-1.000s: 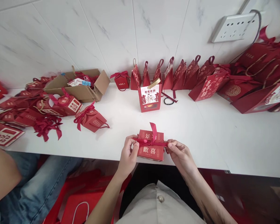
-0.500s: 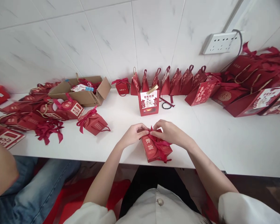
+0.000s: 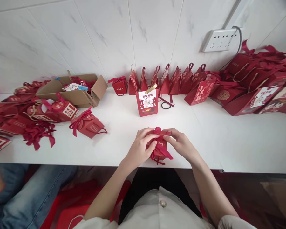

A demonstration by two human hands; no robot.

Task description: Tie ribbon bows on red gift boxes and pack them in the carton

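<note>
A small red gift box (image 3: 161, 154) with a red ribbon bow (image 3: 162, 148) stands on the white table near its front edge. My left hand (image 3: 143, 147) lies against the box's left side, with its fingers bent over the top at the ribbon. On the right, my right hand (image 3: 180, 142) pinches the ribbon's upper right part between thumb and fingers. What the left fingertips grip, if anything, is too small to tell. Behind the box stands a red and white printed box (image 3: 148, 102) with a gold handle.
Several red triangular boxes (image 3: 175, 81) line the wall. A cardboard box (image 3: 79, 98), red boxes (image 3: 62, 109) and a ribbon bundle (image 3: 39, 133) lie at left, beside a person's arm. Red bags (image 3: 248, 92) fill the back right, below a white socket strip (image 3: 218, 40).
The ribboned box has turned between my hands. My left hand has shifted over its left side and top, and the view has moved slightly to the right.
</note>
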